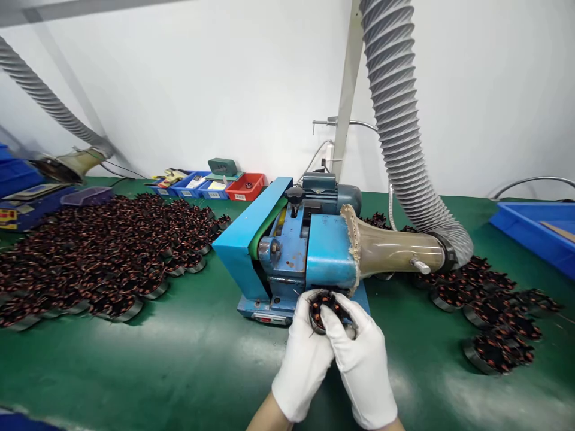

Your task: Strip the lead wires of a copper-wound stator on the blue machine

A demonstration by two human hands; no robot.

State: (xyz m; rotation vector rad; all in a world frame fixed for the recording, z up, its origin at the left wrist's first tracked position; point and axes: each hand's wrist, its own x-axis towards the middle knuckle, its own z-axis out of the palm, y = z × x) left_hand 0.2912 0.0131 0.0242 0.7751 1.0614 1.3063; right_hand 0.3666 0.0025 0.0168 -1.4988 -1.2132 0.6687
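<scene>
A round motor stator point(320, 306) with copper windings and a dark steel rim is held between both white-gloved hands, just in front of a blue belt grinder point(287, 245). My left hand point(305, 353) is wrapped round the stator's left side. Across its right side lie the fingers of my right hand point(362, 353), with the thumb over the top of the windings. The glove fingers hide part of the stator's right side and underside. On the grinder, a green belt point(260, 236) runs beside the blue guard.
Many stators point(112, 257) cover the table's left side, and a smaller group point(489, 311) lies at the right. A ribbed grey hose point(395, 108) joins a suction nozzle point(395, 248) at the grinder. Blue bins and a red bin point(246, 187) stand behind; a blue tray point(539, 230) is far right.
</scene>
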